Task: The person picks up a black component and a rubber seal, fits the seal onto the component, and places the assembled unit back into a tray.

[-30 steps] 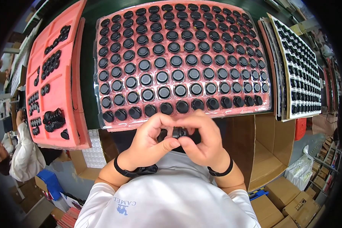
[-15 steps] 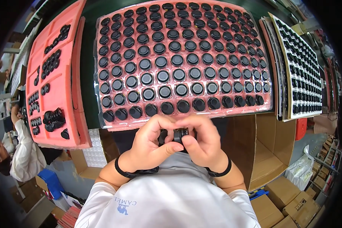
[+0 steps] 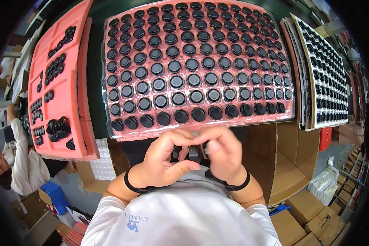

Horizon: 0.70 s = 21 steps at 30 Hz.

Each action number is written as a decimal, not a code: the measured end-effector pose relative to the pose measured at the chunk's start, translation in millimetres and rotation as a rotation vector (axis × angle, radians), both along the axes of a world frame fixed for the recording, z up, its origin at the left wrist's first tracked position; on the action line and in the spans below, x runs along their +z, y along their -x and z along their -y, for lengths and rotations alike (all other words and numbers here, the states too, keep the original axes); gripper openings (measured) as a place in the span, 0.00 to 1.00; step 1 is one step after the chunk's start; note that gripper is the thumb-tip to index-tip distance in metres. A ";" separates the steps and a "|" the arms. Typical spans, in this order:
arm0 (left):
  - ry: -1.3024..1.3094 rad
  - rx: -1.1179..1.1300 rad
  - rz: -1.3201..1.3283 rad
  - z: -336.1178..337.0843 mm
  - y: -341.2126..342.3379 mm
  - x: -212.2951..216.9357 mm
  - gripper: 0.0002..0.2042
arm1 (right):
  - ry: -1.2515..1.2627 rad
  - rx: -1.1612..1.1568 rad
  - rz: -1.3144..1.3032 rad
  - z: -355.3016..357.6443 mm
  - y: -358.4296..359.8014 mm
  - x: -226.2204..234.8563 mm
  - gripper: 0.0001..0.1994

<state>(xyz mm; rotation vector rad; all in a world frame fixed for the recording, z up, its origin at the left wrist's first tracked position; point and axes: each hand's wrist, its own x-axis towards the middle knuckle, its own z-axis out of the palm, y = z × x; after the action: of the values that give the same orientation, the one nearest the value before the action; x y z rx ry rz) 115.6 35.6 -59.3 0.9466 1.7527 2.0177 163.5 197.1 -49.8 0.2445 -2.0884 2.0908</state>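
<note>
- Head view: a black round part point(image 3: 194, 153) sat between the person's two hands, in front of the shirt and just below the near edge of the pink tray point(image 3: 143, 133).
- Slipping looked like the main risk: the part seemed held by fingertips alone, away from the palms, so a loosened finger or a sudden twist could have let it drop toward the lap.
- The arched index fingers screened part of the work from above; a piece seated askew might have gone unnoticed for that reason.
- A quick upward move could have knocked the nearest row of black pieces point(image 3: 164, 118), because the knuckles were near the tray's front rim.
- Left hand point(image 3: 162, 160): index arched over, thumb stretched out below, a bent finger against the part's left side; it appeared to hold the part in a narrow grip. Another dark item point(image 3: 176, 152) showed inside its curl, too shaded to identify.
- Right hand point(image 3: 226, 158): blurred, index curved inward to meet the left index, thumb folded close to the part. Whether it gripped anything could not be told.
- Both forearms came up from below, slanting inward; a black band point(image 3: 135, 188) circled the left wrist and a similar dark band point(image 3: 239, 187) the right.
</note>
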 end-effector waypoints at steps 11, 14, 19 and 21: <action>0.029 0.019 -0.053 -0.3 0.7 0.9 0.22 | 0.101 0.025 -0.034 -0.2 2.3 -4.8 0.10; 0.028 0.003 -0.044 0.4 1.4 0.3 0.22 | 0.166 0.051 0.007 -2.8 0.4 -4.8 0.13; -0.028 -0.024 0.035 0.9 2.1 -0.5 0.21 | 0.611 0.106 0.164 -2.7 2.0 -3.6 0.18; -0.057 -0.030 0.128 1.8 1.8 1.6 0.21 | 0.480 0.106 0.144 -4.1 1.5 -0.5 0.19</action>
<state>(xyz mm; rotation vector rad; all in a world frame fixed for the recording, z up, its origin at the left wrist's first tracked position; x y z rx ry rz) 113.8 33.8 -57.7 0.8350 1.6133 2.0707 162.1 201.1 -50.2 0.1410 -1.5965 2.6609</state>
